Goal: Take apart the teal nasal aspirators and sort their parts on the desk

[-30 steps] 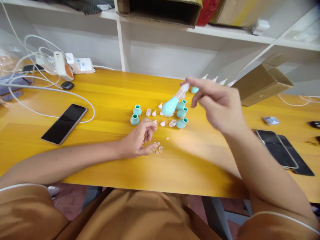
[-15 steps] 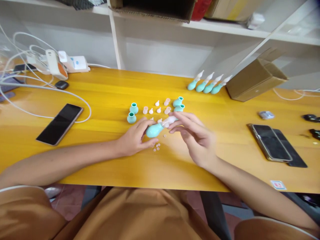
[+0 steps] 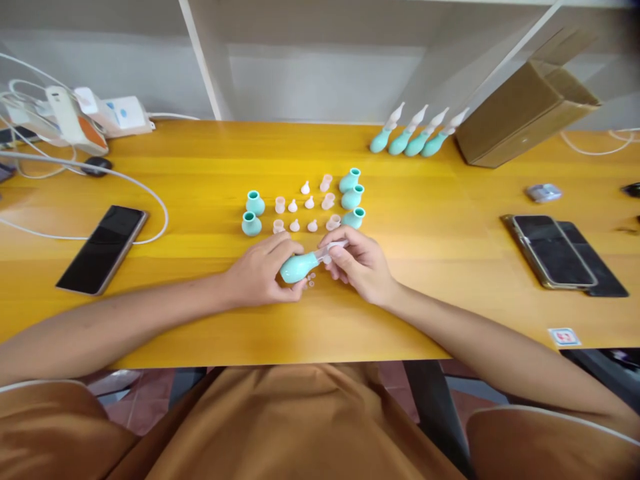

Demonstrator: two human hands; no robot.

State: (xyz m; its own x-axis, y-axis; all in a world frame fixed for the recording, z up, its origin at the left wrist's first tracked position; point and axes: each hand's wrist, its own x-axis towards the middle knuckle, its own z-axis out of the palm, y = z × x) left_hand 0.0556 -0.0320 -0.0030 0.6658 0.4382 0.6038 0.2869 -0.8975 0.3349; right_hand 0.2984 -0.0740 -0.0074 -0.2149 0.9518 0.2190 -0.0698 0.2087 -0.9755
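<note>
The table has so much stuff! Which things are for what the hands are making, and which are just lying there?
In use: squeeze bulb in both hands, loose bulbs, clear tips, finished row.
Lying about: phones, chargers, box.

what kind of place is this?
Likely a small hand-assembly workbench: a wooden table under shelving, loose teal bulbs and clear tips, four finished pieces, a cardboard box.

Small teal rubber bulb (image 3: 297, 267) with a clear, pale tip (image 3: 331, 249) fitted at its right end. Lying nearly level just above the yellow wooden table, bulb end left and nearer, tip angled right and slightly farther. Held between two hands at mid-table, just near of rows of loose teal and pale parts.
</note>
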